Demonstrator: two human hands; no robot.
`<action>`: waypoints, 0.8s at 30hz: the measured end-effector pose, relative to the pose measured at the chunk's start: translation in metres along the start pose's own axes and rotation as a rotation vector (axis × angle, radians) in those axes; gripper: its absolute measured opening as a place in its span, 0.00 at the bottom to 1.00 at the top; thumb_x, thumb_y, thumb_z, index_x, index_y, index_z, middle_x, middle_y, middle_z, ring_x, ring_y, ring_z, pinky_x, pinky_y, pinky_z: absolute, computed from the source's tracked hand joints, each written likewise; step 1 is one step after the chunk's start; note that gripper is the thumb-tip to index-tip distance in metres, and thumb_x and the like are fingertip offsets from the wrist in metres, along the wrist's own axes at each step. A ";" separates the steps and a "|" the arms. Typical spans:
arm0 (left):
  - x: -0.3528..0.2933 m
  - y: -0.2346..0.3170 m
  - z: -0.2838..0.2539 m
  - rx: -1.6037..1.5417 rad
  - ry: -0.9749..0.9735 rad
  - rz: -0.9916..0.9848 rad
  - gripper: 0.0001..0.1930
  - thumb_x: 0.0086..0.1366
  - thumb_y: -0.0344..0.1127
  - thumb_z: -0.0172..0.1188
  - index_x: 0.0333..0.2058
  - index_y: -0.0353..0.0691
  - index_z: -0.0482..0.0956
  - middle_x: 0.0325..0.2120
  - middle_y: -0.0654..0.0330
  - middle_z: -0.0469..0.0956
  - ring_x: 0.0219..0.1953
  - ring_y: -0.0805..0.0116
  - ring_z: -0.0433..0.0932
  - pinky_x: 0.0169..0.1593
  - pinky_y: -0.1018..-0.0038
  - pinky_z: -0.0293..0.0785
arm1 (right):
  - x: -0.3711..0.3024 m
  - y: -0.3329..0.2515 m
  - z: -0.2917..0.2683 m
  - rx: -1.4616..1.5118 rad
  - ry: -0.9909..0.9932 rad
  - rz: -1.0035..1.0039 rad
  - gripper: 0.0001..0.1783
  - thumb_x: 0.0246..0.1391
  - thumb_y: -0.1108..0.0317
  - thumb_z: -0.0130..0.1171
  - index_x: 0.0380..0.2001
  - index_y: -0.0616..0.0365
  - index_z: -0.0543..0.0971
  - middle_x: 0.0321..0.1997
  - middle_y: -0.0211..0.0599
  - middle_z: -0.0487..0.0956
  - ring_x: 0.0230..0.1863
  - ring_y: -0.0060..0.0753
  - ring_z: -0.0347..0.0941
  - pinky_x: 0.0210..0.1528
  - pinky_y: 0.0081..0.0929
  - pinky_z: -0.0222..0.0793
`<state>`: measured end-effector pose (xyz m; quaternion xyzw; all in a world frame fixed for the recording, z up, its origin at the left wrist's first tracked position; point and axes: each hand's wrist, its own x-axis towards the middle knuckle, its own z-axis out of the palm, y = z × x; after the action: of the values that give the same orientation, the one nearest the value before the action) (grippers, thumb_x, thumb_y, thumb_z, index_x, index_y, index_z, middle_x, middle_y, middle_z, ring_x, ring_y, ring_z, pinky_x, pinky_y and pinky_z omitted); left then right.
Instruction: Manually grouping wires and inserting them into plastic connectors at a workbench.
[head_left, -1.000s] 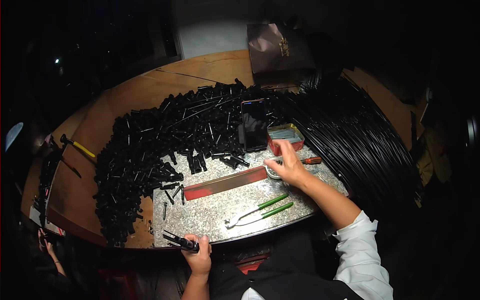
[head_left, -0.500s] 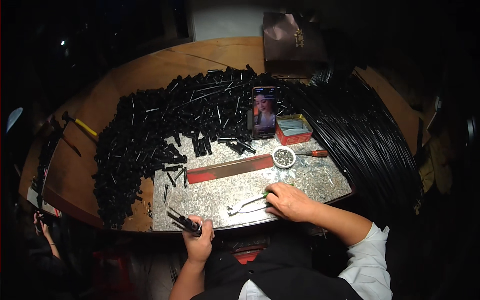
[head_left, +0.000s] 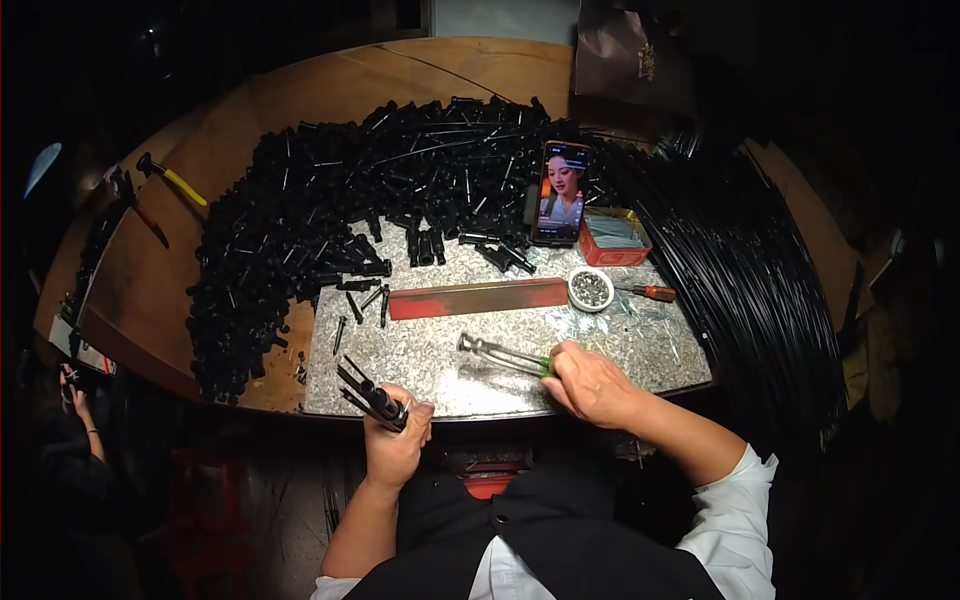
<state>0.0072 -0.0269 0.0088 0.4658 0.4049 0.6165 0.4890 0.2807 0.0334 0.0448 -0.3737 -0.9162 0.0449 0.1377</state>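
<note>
In my left hand [head_left: 396, 450], fingers wrapped round its body, is a black part [head_left: 372, 395] with long parallel prongs that point up and left. The hand is at the front edge of the speckled stone slab [head_left: 440, 375]. My right hand [head_left: 597, 388] is closed on the green handles of a pair of pincers [head_left: 500, 351], whose metal head points left above the slab. Behind them lies a long red and dark block [head_left: 478, 299]. Small black pins or screws [head_left: 341, 335] lie left of that block.
A big heap of black parts [head_left: 300, 200] covers the back left. Black rods [head_left: 740, 260] bundle at the right. Between stand a phone [head_left: 562, 195], a red box [head_left: 614, 240], a white bowl of small metal pieces [head_left: 591, 290] and a screwdriver [head_left: 650, 292]. A yellow-handled hammer [head_left: 175, 180] lies left.
The right hand has closed round the pincers; their handles have come together and the tool looks lifted off the slab. The left hand keeps its black part. The whole view has shifted slightly.
</note>
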 end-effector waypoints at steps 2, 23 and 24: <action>0.000 -0.003 -0.004 0.008 -0.032 0.076 0.13 0.60 0.31 0.59 0.28 0.43 0.60 0.15 0.65 0.65 0.14 0.77 0.64 0.20 0.80 0.65 | -0.003 -0.004 0.001 0.326 0.165 0.054 0.11 0.52 0.68 0.57 0.27 0.62 0.65 0.34 0.48 0.69 0.30 0.47 0.69 0.29 0.32 0.65; -0.003 -0.001 -0.011 -0.367 -0.136 -0.054 0.28 0.40 0.50 0.71 0.30 0.43 0.62 0.17 0.70 0.63 0.18 0.80 0.62 0.23 0.82 0.60 | 0.031 -0.050 -0.027 -0.496 0.435 -0.215 0.12 0.44 0.67 0.59 0.33 0.61 0.75 0.53 0.42 0.67 0.60 0.45 0.61 0.64 0.59 0.43; -0.004 -0.001 -0.012 -0.390 -0.132 -0.073 0.29 0.39 0.49 0.73 0.31 0.43 0.62 0.18 0.70 0.64 0.19 0.80 0.63 0.23 0.82 0.60 | 0.031 -0.051 -0.027 -0.497 0.434 -0.215 0.12 0.44 0.67 0.59 0.33 0.61 0.75 0.53 0.42 0.67 0.60 0.45 0.61 0.64 0.59 0.43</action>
<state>-0.0035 -0.0308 0.0039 0.3868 0.2617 0.6331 0.6174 0.2327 0.0185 0.0866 -0.2978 -0.8827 -0.2748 0.2380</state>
